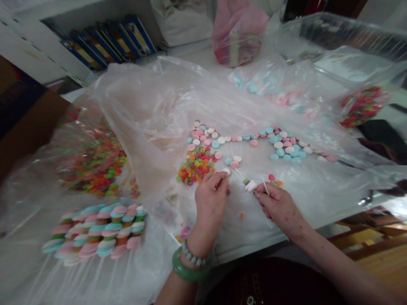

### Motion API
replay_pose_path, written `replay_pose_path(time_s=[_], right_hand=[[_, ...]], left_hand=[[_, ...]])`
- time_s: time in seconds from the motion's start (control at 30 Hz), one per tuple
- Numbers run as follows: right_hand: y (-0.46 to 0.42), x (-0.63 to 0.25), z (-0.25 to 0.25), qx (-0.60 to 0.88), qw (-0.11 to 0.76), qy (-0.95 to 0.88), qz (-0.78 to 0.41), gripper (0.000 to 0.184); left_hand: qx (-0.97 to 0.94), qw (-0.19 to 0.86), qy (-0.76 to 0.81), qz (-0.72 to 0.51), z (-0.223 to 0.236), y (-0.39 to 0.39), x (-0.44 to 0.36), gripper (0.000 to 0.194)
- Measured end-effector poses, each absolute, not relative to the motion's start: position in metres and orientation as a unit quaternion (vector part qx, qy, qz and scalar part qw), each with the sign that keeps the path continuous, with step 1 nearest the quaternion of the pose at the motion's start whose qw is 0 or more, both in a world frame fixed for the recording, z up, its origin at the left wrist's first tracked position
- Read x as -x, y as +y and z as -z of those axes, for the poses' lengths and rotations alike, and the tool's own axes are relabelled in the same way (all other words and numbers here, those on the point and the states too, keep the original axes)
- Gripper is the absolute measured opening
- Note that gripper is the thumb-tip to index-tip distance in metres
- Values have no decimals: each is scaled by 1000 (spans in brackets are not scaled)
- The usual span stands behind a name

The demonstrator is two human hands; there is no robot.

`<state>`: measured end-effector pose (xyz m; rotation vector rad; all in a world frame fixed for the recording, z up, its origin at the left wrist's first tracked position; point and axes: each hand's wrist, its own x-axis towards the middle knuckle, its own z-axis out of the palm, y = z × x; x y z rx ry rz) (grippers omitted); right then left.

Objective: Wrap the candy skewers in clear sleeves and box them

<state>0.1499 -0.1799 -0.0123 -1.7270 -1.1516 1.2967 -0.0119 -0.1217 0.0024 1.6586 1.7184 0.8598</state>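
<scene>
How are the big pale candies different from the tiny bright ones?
The pale candies are bigger than the tiny bright candies. The pale candies are pink, blue and white; the bright candies are red, green, orange and yellow. The pale candies lie in a long line; the bright candies sit in a heap. Both lie on clear plastic.

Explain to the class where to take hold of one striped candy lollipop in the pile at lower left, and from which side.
Best to grip the bare white stick near its free end, coming from the near side. The sticks fan out there with gaps between them, while the striped candy heads overlap tightly at the far end, so fingers closing on them would likely disturb their neighbours.
</scene>
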Motion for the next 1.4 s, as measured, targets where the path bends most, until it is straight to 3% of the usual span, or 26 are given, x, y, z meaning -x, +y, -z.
replay_pose_path(time_s=[0.07,0.17,0.37,0.53,0.7,1.0,1.1,1.17,1.3,1.4], right_hand=[[-180,-154,14,660,350,-397,-533,20],[-180,-157,15,636,384,-340,-577,19],[-178,-163,18,569,470,-277,-616,23],[-176,-165,21,552,476,-279,-625,21],[-174,-166,20,543,484,-277,-628,20],[-173,-166,22,549,460,-317,-621,16],[-173,-168,21,557,445,-332,-618,12],[-175,-169,19,562,424,-339,-624,9],[-184,-163,12,580,377,-454,-561,8],[-195,-150,9,548,347,-605,-462,13]], left_hand=[[-709,179,640,-235,-1,-106,6,19],[-752,92,642,-119,1,-91,-1,16],[-770,59,606,-191,6,-82,-14,20],[-845,13,514,-147,21,-77,-25,30],[-879,-12,465,-104,23,-80,-26,23],[-861,140,479,-101,10,-74,-16,28],[-801,162,547,-181,7,-78,-8,30],[-708,250,595,-286,4,-86,1,31],[-409,554,584,-429,-1,-116,25,27],[-248,662,531,-467,0,-141,39,27]])
